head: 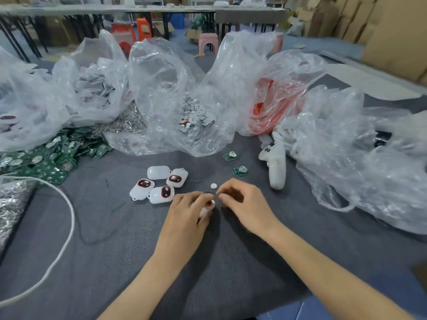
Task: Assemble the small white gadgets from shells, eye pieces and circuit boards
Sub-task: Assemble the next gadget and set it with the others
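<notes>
My left hand (188, 210) grips a small white shell (207, 208) with a red rim, mostly hidden by the fingers. My right hand (242, 200) has its fingertips pinched together right at the shell's top; what they pinch is too small to tell. A white round eye piece (213, 186) lies just beyond the hands. Several white gadgets (159, 184) with red-ringed dark windows lie in a cluster to the left. Two green circuit boards (239, 170) (230, 155) lie to the upper right on the grey table (231, 262).
Clear plastic bags line the back: white shells (92, 88), round eye pieces (196, 116), red parts (272, 107). A heap of green circuit boards (50, 155) lies at left. A white controller (276, 165) stands right of the boards. A white cable (67, 204) curves at left.
</notes>
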The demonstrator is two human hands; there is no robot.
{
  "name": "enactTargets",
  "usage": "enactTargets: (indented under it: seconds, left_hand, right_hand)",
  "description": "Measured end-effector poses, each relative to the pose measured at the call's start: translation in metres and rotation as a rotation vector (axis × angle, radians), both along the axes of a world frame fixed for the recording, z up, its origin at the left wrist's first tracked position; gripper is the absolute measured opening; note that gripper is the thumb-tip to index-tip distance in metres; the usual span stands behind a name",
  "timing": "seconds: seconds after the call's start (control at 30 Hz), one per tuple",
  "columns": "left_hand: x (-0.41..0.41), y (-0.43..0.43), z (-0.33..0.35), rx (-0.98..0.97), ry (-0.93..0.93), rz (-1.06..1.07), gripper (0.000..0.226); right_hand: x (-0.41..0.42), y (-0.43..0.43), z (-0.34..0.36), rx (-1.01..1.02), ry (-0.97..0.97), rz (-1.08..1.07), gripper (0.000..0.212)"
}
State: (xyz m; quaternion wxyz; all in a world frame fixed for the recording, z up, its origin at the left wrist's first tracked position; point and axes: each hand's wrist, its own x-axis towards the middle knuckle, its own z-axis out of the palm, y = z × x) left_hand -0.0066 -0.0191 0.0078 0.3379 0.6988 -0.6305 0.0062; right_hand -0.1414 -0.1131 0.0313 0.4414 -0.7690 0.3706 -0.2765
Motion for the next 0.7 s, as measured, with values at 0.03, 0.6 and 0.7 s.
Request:
enactTargets:
  seconds: [0.03,0.6,0.7]
  left_hand:
    - [-0.006,-0.007,0.000,0.000,0.072,0.029,0.037]
    - [-0.043,-0.045,0.002,-0.117,0.335,0.034,0.029]
    - [-0.043,-0.046,0.002,-0.117,0.346,0.029,0.028]
  right_hand:
    - [-0.007,0.001,0.001,0.002,-0.051,-0.061,0.012]
    - [-0.204,-0.211,0.053,-0.042,1.135,-0.710,0.035]
    - [-0.197,-0.213,0.047,-0.101,1.101,-0.727,0.034]
